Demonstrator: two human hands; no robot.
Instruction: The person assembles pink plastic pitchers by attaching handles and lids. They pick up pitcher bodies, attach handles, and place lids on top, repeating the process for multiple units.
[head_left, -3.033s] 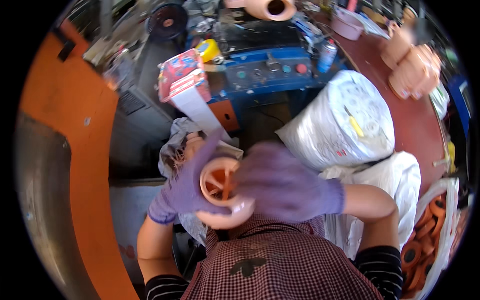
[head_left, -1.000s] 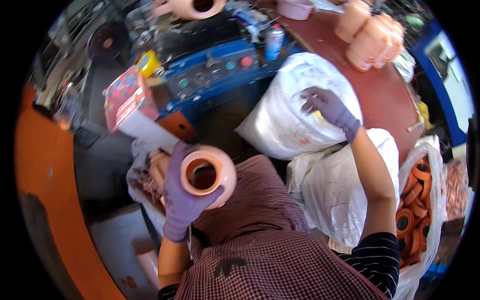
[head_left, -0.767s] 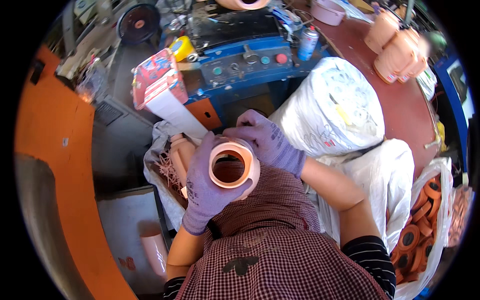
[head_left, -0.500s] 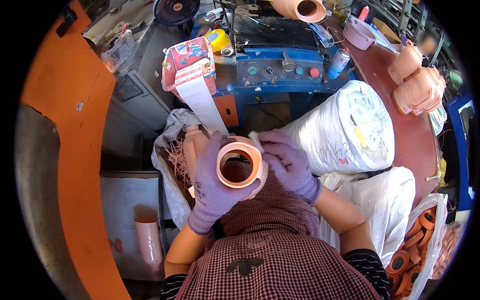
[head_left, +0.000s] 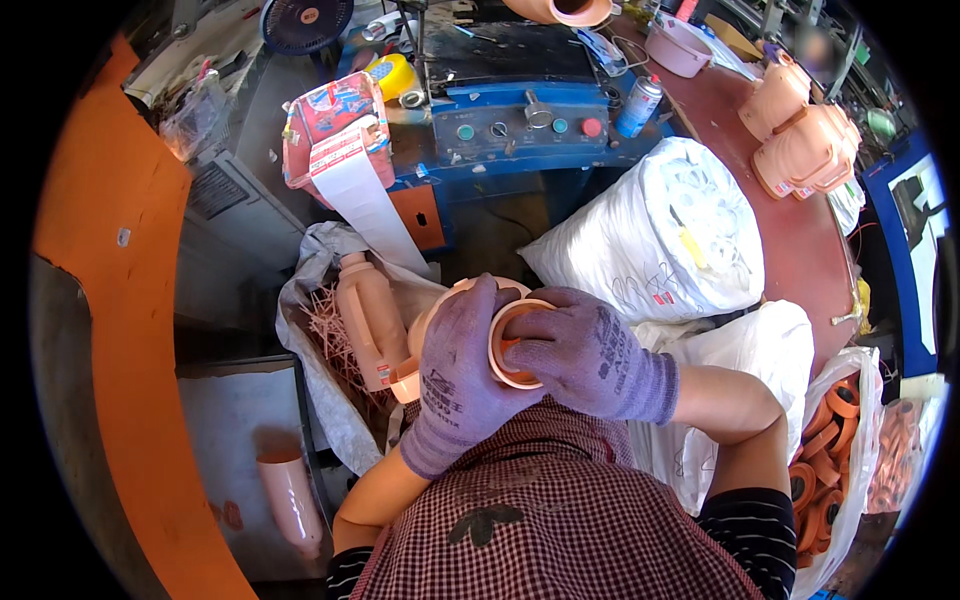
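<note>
Both hands in purple knit gloves, held close over the lap: left hand [head_left: 462,375] wrapped round the side of a peach plastic sleeve [head_left: 505,340], fingers curled shut on it, open end facing up-right. Right hand [head_left: 590,355] pressed against sleeve's rim w/ fingers bent over the opening; can't tell if it's gripping or just covering. Just left sits a sack [head_left: 320,330] w/ a peach bottle-shaped piece [head_left: 368,320] in it; big white bagged roll [head_left: 660,235] to the right, blue control panel [head_left: 520,125] ahead.
</note>
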